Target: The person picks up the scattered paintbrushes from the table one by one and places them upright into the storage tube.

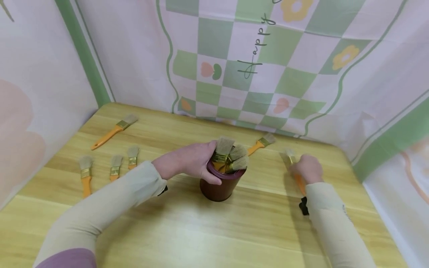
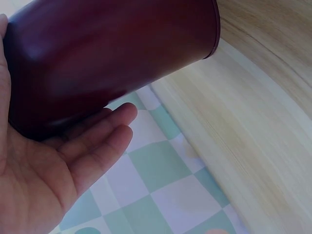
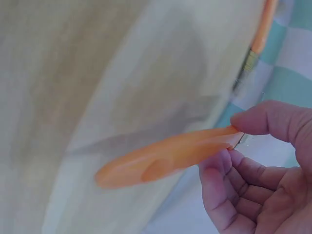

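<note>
A dark red cup (image 1: 218, 189) stands on the wooden table, with several paintbrushes (image 1: 223, 146) in it, bristles up. My left hand (image 1: 189, 160) holds the cup near its rim, thumb on the near side; in the left wrist view its fingers (image 2: 105, 146) lie along the dark wall. To the right of the cup, my right hand (image 1: 309, 169) pinches a paintbrush (image 3: 156, 158) between thumb and fingers at the upper end of its orange handle. The bristles of this brush point away from me, and its shadow falls on the table beside the handle.
Another paintbrush (image 1: 256, 146) lies behind the cup, partly hidden by it. Left of my left arm are a far brush (image 1: 114, 132), a near-left brush (image 1: 86, 176) and two smaller ones, partly covered by the sleeve. A checkered cloth (image 1: 241, 100) hangs along the back edge.
</note>
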`<state>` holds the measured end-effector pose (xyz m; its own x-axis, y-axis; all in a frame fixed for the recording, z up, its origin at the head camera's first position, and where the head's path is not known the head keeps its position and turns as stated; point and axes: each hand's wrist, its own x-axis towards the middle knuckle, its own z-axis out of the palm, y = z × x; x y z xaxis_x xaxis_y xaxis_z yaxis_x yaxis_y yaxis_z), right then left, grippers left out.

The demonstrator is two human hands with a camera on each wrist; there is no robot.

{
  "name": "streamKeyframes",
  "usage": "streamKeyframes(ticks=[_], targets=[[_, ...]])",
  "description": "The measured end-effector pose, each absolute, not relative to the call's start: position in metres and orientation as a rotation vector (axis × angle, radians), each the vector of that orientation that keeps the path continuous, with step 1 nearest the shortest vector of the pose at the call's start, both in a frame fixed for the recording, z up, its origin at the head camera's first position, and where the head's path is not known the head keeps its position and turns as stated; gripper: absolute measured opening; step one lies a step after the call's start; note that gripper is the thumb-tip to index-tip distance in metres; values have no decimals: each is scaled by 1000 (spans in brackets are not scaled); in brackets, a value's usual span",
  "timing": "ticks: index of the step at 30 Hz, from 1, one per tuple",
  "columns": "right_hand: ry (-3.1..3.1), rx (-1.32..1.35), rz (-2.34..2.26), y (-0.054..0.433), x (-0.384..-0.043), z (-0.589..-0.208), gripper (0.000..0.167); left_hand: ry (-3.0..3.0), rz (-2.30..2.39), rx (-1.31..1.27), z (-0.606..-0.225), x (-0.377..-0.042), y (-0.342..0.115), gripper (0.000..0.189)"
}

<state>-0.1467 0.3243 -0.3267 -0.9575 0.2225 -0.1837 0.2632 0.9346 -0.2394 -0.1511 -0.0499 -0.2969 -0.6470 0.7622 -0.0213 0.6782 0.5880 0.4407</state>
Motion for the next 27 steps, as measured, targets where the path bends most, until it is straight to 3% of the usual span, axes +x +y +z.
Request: streamKeyframes(ticks=[11,20,27], targets=[[2936,368,-584,330,-150,-303,38,2626,552,1229,-295,-151,-50,98],[2850,491,-1241,304,-153,-264,49,2635,518,1222,-291,-152,-50,92],[2832,441,-1389,282,-150,-252,50,2632,507,1221,-292,-150,-51,90]])
